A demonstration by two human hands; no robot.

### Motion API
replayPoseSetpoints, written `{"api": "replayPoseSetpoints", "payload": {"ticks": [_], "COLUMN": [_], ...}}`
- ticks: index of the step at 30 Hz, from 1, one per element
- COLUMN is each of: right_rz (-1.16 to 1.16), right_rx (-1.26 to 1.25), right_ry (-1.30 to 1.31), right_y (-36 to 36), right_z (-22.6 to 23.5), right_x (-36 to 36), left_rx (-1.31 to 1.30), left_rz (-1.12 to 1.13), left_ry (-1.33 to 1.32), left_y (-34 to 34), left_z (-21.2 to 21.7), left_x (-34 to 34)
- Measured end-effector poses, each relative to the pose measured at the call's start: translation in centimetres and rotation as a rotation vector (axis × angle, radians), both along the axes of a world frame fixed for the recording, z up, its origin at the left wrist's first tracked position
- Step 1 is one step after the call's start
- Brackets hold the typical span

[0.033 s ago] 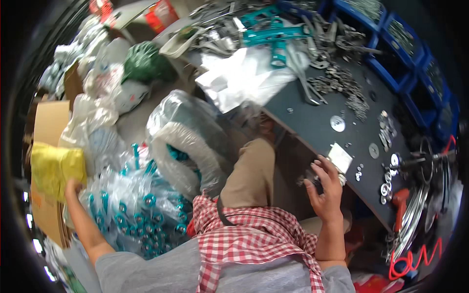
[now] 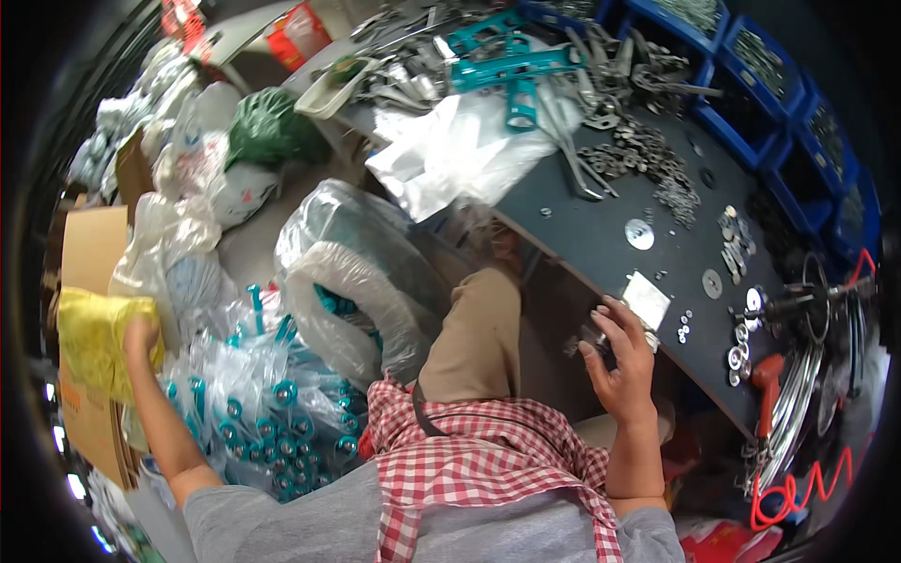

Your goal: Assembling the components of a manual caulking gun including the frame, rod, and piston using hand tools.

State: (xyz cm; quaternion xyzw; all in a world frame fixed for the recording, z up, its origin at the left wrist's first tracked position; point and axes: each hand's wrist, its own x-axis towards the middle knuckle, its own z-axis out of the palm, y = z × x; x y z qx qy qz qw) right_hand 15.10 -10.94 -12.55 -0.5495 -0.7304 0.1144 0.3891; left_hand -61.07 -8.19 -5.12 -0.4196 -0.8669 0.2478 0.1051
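Note:
At the far left, my left hand [image 2: 141, 335] is closed at the right edge of a crumpled yellow cloth or bag [image 2: 94, 328], its fingertips partly hidden. The yellow piece hangs over a cardboard box [image 2: 92, 251]. By the bench's front edge my right hand [image 2: 623, 368] is raised, fingers apart and curved, holding nothing I can see. Just beyond its fingertips lies a small white square packet [image 2: 647, 298]. Between my left arm and my legs sit several teal tubular parts [image 2: 284, 392] in clear plastic.
The dark bench [image 2: 591, 244] carries metal levers, washers [image 2: 639, 234], a pile of small metal parts [image 2: 638, 155] and teal frames [image 2: 516, 70]. Blue bins [image 2: 732, 122] line its far right. A red-handled tool [image 2: 768, 383] lies right. A clear plastic bag [image 2: 324, 225] stands beside my knee.
My left hand has moved slightly up, further over the yellow piece. My right hand keeps nearly the same pose. The whole view has shifted a little.

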Motion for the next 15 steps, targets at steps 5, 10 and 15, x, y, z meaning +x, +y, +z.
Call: {"api": "replayPoseSetpoints", "payload": {"ticks": [5,10,15], "right_rz": [-0.065,-0.089,-0.07], "right_rx": [0.008,-0.009,-0.031], "right_ry": [0.025,0.024,0.103], "right_y": [0.1,-0.3,0.1], "right_z": [-0.4,-0.3,-0.6], "right_x": [1.4,1.8,1.8], "left_rx": [0.516,0.416,0.362], "left_rz": [-0.962,-1.435,-1.484], "left_ry": [-0.66,-0.777,-0.614], "left_y": [20.0,30.1,36.3], "left_z": [3.4,-0.8,-5.0], "left_x": [40.1,61.6,73.1]}}
